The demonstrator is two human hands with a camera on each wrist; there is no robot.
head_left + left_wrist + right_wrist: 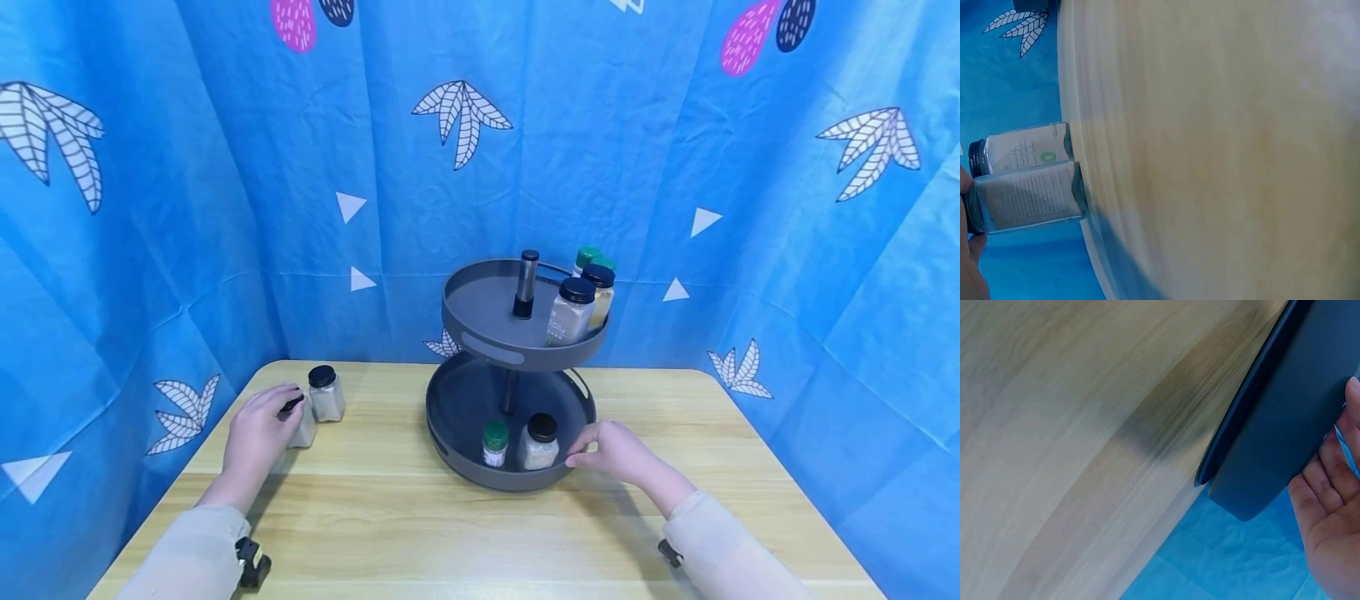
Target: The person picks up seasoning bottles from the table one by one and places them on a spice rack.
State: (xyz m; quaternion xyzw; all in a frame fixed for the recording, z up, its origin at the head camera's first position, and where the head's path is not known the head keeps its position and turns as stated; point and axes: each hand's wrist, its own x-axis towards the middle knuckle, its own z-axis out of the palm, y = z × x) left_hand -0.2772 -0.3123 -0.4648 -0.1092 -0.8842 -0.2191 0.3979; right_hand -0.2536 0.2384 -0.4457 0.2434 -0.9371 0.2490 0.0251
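Note:
My left hand [258,433] grips a square clear spice jar [1032,197] by its black lid, at the table's left side. Just beyond stands a second black-lidded jar [327,398]. Over on the right, my right hand [615,454] pinches the rim of the lower tier of a dark grey two-tier turntable [457,457], thumb against the wall's outer face. A green-capped small bottle [495,446] and a black-lidded jar [538,446] stand on that tier near the hand. In the right wrist view, the tier's wall partly hides the fingers.
Black-lidded jars [572,315] and green-capped bottles [587,257] crowd the right side of the upper tier. A metal post [527,279] rises through its middle. The wooden table [390,533] has blue patterned curtains [622,150] around it.

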